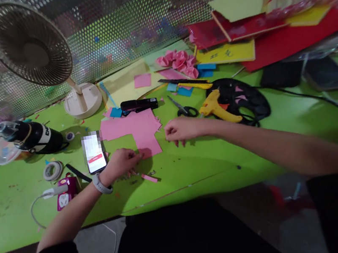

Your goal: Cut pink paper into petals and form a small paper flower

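Pink paper (pixel 147 138) lies on the green table in overlapping pieces, one long piece across and another reaching down toward me. At the lower left edge of that paper is my left hand (pixel 124 163), its fingers bent and drawn together; what they hold, if anything, is hidden. Small pink scraps lie just below it, along with a short pink strip (pixel 149 178). My right hand (pixel 178 130) hovers or rests just right of the paper with curled fingers, and I cannot make out anything in them. Scissors (pixel 183 108) and a yellow glue gun (pixel 220 109) lie beyond it.
A black stapler (pixel 139 105) and a yellow cutter (pixel 192 84) lie behind the paper. Left are a lit phone (pixel 96 159), tape roll (pixel 53 171), power adapter (pixel 67 194), black bottle (pixel 34 137) and fan (pixel 83 100). Pink paper flowers (pixel 179 61) sit at the back.
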Motion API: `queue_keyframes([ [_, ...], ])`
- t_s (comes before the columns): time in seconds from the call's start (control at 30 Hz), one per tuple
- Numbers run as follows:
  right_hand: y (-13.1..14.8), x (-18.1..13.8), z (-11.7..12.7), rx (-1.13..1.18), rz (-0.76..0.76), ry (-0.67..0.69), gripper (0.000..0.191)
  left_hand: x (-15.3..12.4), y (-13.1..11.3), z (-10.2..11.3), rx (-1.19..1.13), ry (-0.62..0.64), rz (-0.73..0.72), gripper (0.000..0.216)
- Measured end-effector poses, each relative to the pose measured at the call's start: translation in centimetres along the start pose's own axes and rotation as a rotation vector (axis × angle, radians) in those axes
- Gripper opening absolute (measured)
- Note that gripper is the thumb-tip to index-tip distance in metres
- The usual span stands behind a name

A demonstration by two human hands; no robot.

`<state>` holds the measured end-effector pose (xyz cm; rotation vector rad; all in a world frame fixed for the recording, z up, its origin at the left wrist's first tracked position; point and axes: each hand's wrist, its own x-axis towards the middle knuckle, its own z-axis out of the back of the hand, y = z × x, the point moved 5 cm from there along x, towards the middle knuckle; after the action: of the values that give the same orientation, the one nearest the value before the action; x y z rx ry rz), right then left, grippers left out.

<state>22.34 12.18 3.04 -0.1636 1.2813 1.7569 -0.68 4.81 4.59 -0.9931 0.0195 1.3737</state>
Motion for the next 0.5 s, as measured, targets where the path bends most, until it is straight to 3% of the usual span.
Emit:
queue_keyframes([
  [0.07,-0.8,-0.6,4.0,-0.044,-0.013,-0.261,0.016,-0.1,-0.9,0.5,0.142,-0.237,-0.180,0.046],
  [0.17,-2.2,-1.5,10.0,-0.265,-0.057,-0.599,0.015,0.4,-1.6,0.0,0.320,-0.451,-0.397,0.036],
  [0.33,-5.1,-1.6,15.9,-0.545,-0.139,-0.730,0.021,1.9,-1.3,-1.4,0.538,-0.580,-0.523,0.042],
  [0.5,-7.2,0.3,17.7,-0.689,-0.253,-0.685,0.037,2.6,-0.6,-1.5,0.555,-0.568,-0.519,0.038],
])
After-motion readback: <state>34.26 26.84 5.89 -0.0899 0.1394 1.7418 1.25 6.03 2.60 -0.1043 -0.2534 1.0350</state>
